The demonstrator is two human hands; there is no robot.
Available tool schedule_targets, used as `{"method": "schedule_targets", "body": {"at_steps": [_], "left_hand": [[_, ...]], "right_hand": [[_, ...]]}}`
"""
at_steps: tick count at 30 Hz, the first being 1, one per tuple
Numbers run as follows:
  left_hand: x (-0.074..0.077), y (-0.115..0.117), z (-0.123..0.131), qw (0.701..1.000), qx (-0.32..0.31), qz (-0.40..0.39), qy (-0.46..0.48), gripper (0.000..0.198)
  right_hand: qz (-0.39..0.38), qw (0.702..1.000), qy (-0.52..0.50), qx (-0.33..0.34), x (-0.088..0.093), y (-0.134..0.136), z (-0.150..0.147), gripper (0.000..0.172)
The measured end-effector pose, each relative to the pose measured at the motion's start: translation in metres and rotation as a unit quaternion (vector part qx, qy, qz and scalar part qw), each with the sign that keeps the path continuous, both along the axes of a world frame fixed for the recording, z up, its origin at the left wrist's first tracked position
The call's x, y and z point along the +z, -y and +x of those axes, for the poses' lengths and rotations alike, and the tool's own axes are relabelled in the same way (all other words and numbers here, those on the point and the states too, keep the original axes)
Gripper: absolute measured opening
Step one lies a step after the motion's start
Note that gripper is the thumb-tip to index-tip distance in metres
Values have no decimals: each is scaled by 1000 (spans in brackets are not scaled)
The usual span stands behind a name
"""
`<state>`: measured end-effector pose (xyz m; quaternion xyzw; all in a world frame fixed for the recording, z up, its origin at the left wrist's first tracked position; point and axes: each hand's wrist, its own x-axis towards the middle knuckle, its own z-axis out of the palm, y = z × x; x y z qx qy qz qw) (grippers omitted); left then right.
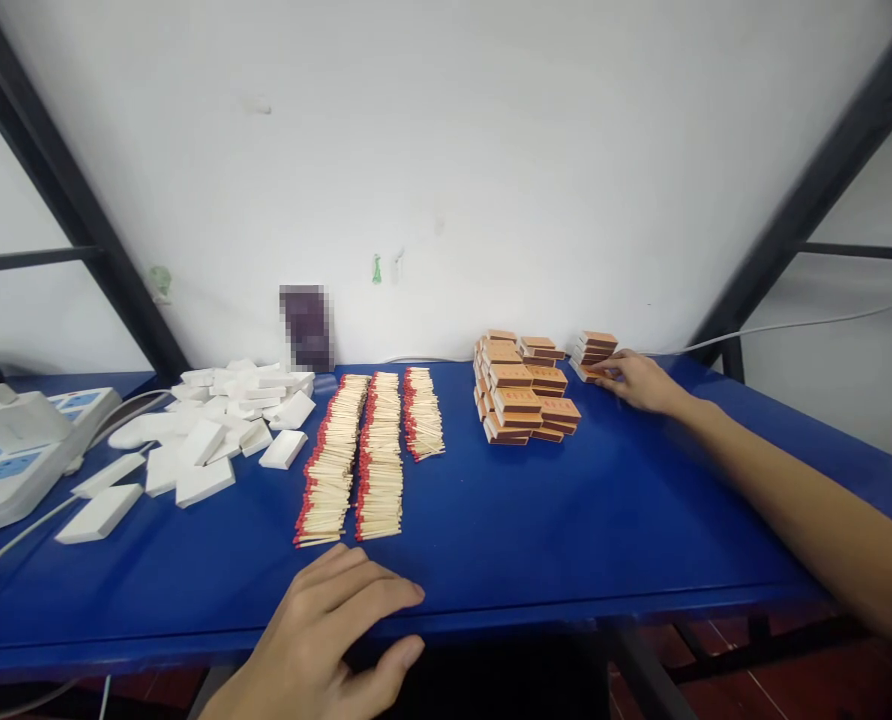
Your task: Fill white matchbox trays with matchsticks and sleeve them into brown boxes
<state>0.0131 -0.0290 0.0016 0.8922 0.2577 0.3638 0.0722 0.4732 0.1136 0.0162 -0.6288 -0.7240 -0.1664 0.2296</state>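
My left hand (333, 625) rests at the table's front edge, just below the rows of matches. Its thumb stands apart from the fingers, and it holds nothing. On the far right my right hand (637, 380) reaches to a small stack of matchboxes (597, 342) by the wall. Its fingertips pinch an orange-brown matchbox (588, 371) low at the front of that stack. Left of it stands a larger pile of matchboxes (517, 376). Red-tipped matches lie in three rows: a long left row (335, 455), a long middle row (381, 455) and a shorter right row (423, 412).
A heap of white inner box trays (221, 420) covers the left of the blue table (566, 530). Beyond it are a white power strip (33, 450) with cables and a pixelated dark object (307, 325) against the wall. Black metal posts (813, 180) frame both sides.
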Motion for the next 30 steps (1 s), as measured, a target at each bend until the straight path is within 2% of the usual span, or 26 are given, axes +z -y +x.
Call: {"method": "schedule_targets", "body": {"at_steps": [5,8,10,11,13,16,19,21,24,27,30], "left_hand": [[1,1,-3,999,14,-31,27,14],[11,-16,-24,996,84,-16,19,12],[21,-37,-45,984,171,8,-48,19],[25,-50,-56,972,215,22,-97,26],[31,-73,-77,930,296,73,-205,40],[29,-92,-95,916,303,79,-251,42],[22,-90,-101,908,309,81,-272,40],[17,-85,-103,902,319,82,-278,41],[12,-79,-107,902,327,76,-271,43],[13,-69,-110,916,322,77,-227,43],[22,-46,-106,941,294,80,-149,32]], "right_hand": [[24,1000,-5,-16,1,3,6,26],[29,999,-11,-18,11,10,5,27],[20,1000,-17,3,21,19,-3,27],[-8,999,-23,43,26,26,-10,27],[-8,996,-33,80,33,41,-28,26],[-9,994,-27,110,34,64,-61,24],[-45,988,-13,150,27,75,-85,26],[-42,986,12,164,23,73,-92,26],[-25,990,10,135,22,63,-92,30],[-78,990,-36,115,24,53,-89,39],[-140,980,-54,130,25,47,-89,49]]}}
